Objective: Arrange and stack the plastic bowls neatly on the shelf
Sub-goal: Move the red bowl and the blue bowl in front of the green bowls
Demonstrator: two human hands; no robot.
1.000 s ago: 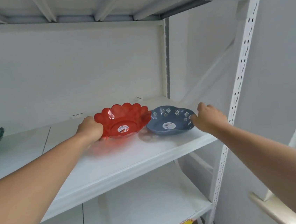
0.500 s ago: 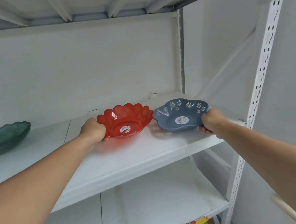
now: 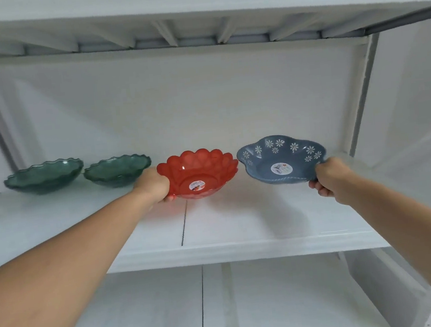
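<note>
A: What is the setting?

B: A white metal shelf unit (image 3: 244, 248) against a pale wall, with a board above, a lower board below, and grey uprights at the back corners. The middle board has a dark seam running from its near edge toward the far side.

A: What stands on it?

B: Two dark green translucent plastic bowls with wavy rims sit on the far left part of the board: the leftmost green bowl (image 3: 44, 176) and the second green bowl (image 3: 118, 170), just beside each other, rims almost meeting.

A: And the other bowls?

B: A red translucent plastic bowl with a scalloped petal rim (image 3: 199, 173) is right of the green pair, with a round sticker inside. Right of it is a blue-grey plastic bowl with a lobed rim and white flower prints (image 3: 280, 159), also stickered. Their rims nearly touch. Both tilt with their openings toward the camera; I cannot tell whether their bases rest on the board.

A: Where are the hands?

B: The left hand (image 3: 155, 185) is at the red bowl's left rim, fingers curled closed around the edge, thumb below. The right hand (image 3: 330, 178) clasps the blue-grey bowl's near right rim, fingers folded beneath it. Each hand has one bowl.
</note>
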